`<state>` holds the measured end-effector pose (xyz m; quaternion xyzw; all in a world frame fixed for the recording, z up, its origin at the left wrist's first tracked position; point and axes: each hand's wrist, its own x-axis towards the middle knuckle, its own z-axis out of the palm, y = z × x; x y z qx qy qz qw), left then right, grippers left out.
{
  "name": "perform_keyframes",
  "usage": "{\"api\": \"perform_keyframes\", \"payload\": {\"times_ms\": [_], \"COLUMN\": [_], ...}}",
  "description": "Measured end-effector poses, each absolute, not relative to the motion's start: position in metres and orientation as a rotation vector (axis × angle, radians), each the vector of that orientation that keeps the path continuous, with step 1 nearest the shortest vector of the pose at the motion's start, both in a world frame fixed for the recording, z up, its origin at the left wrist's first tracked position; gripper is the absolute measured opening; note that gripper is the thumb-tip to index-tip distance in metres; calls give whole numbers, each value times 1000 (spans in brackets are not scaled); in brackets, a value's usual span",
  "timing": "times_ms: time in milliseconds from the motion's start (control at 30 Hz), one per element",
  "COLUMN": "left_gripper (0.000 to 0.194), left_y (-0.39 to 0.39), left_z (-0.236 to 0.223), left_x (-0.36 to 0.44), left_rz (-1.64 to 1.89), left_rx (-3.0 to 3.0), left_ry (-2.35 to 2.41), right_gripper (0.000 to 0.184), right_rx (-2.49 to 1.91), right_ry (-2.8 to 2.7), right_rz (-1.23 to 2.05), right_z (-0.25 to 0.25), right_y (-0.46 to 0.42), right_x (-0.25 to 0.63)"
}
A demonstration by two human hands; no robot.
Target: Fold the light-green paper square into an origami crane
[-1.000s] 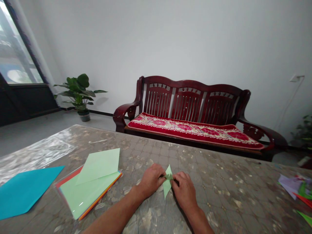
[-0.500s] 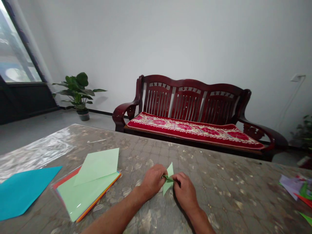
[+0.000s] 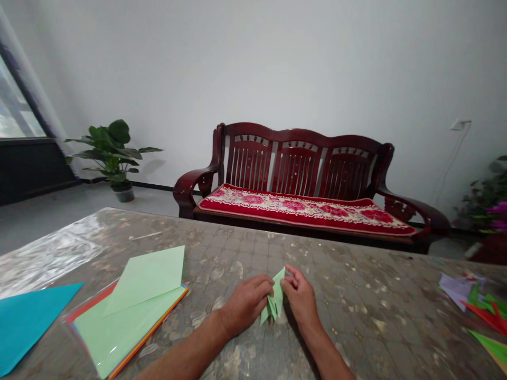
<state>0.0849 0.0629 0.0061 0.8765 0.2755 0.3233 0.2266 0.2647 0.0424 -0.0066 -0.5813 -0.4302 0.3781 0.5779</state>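
A small folded piece of light green paper [image 3: 279, 296] is held just above the table, with several pointed flaps hanging downward. My left hand [image 3: 250, 296] pinches it from the left, the fingertips partly hiding its edge. From the right, my right hand [image 3: 300, 293] grips the upper corner between thumb and fingers. To the left lies a stack of coloured paper [image 3: 122, 330] in a clear sleeve, light green uppermost with red and orange edges showing. A loose light green sheet [image 3: 148, 277] rests on that stack.
Blue paper [image 3: 35, 319] lies at the table's left, near clear plastic film [image 3: 59, 240]. A thin white stick [image 3: 146, 236] is farther back. Folded paper pieces in purple [image 3: 453, 289], red [image 3: 485, 315] and green sit at the right. Behind the patterned table [image 3: 356, 306] stands a wooden bench [image 3: 301, 163].
My right hand has moved up to the paper's top corner. The folded paper has turned, its flaps now pointing down. The view has shifted slightly to the right.
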Motion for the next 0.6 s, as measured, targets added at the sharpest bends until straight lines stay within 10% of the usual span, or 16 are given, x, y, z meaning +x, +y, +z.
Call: {"api": "perform_keyframes", "payload": {"times_ms": [600], "left_gripper": [28], "left_y": [71], "left_z": [10], "left_x": [101], "left_rz": [1090], "left_rx": [1416], "left_ry": [1075], "right_gripper": [34], "right_rx": [-1302], "right_ry": [-1239], "right_rz": [814], "right_z": [0], "right_y": [33], "right_x": [245]}}
